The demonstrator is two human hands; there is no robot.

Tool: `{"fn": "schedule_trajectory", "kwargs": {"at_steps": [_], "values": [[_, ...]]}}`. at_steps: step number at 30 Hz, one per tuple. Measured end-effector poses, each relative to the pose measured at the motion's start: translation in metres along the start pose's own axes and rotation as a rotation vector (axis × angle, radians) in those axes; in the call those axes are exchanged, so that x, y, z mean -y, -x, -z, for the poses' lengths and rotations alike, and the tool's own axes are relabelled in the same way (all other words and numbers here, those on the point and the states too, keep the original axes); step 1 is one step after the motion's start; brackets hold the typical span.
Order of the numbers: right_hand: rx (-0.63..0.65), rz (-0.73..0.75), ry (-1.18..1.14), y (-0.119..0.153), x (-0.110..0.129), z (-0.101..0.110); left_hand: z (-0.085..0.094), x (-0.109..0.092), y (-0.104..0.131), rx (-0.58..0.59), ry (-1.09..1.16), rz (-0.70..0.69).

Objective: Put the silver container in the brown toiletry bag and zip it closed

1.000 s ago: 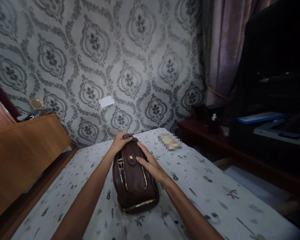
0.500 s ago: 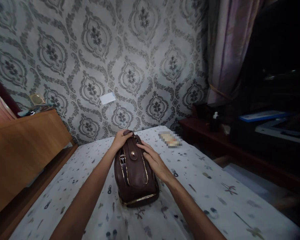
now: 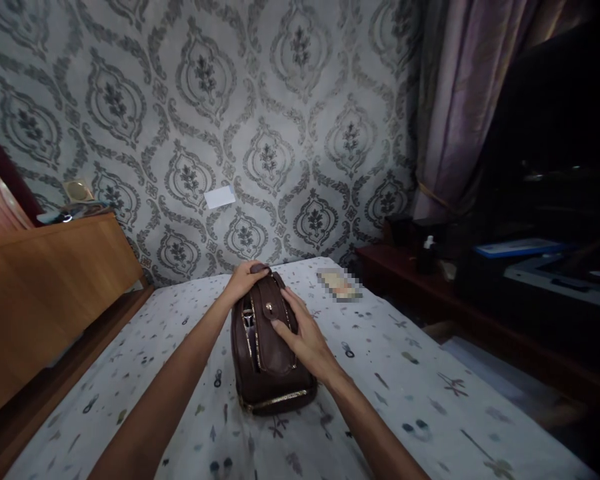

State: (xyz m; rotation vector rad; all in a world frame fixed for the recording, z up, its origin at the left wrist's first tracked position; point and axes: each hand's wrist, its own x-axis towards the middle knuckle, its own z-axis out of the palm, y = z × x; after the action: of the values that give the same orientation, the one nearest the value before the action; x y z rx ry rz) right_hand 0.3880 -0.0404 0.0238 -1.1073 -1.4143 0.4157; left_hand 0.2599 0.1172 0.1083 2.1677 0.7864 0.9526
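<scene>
A dark brown leather bag (image 3: 273, 357) with gold zips stands on the patterned bed sheet, its front facing me. A front flap with a round gold clasp (image 3: 269, 307) runs down its middle. Left of the flap, an unzipped slit shows a shiny object inside that I cannot make out. My left hand (image 3: 243, 280) is closed on the top of the bag, thumb over the handle. Against the right of the front lies my right hand (image 3: 305, 337), fingers stretched out along the side, thumb apart and touching the flap below the clasp.
A blurred-out flat item (image 3: 339, 285) lies on the sheet (image 3: 395, 373) beyond the bag. At left stands a wooden headboard (image 3: 55, 267); at right, a dark red shelf (image 3: 400, 267) holds a small bottle (image 3: 427, 253). Patterned wallpaper covers the wall behind.
My right hand has shifted a little down the bag's front, and its thumb has spread onto the flap below the clasp. My left hand keeps its hold at the top.
</scene>
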Motion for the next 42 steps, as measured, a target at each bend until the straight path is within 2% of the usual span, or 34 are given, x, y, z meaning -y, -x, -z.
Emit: {"fn": "schedule_trajectory", "kwargs": {"at_steps": [3, 5, 8, 11, 14, 23, 31, 36, 42], "values": [[0.001, 0.009, 0.05, -0.008, 0.001, 0.0, 0.003, 0.007, 0.001, -0.057, -0.045, -0.011], [0.008, 0.007, 0.059, -0.013, 0.003, 0.001, 0.007, 0.015, 0.003, -0.143, -0.089, -0.006], [0.02, 0.015, 0.027, -0.017, 0.005, 0.002, 0.016, 0.03, 0.008, -0.261, -0.182, 0.069], [0.027, 0.011, -0.052, -0.015, 0.003, 0.004, 0.023, 0.04, 0.013, -0.279, -0.232, 0.14], [0.025, 0.009, -0.158, -0.01, -0.001, 0.006, 0.026, 0.043, 0.015, -0.288, -0.252, 0.152], [0.04, 0.072, -0.193, -0.002, -0.004, 0.008, 0.02, 0.032, 0.01, -0.374, -0.331, 0.158], [0.034, 0.091, -0.186, -0.003, -0.006, 0.006, 0.015, 0.019, 0.016, -0.345, -0.266, 0.16], [0.035, 0.11, -0.184, -0.003, -0.007, 0.007, 0.014, 0.014, 0.028, -0.333, -0.237, 0.085], [0.037, 0.106, -0.176, -0.002, -0.005, 0.007, 0.018, 0.002, 0.035, -0.292, -0.384, 0.048]]}}
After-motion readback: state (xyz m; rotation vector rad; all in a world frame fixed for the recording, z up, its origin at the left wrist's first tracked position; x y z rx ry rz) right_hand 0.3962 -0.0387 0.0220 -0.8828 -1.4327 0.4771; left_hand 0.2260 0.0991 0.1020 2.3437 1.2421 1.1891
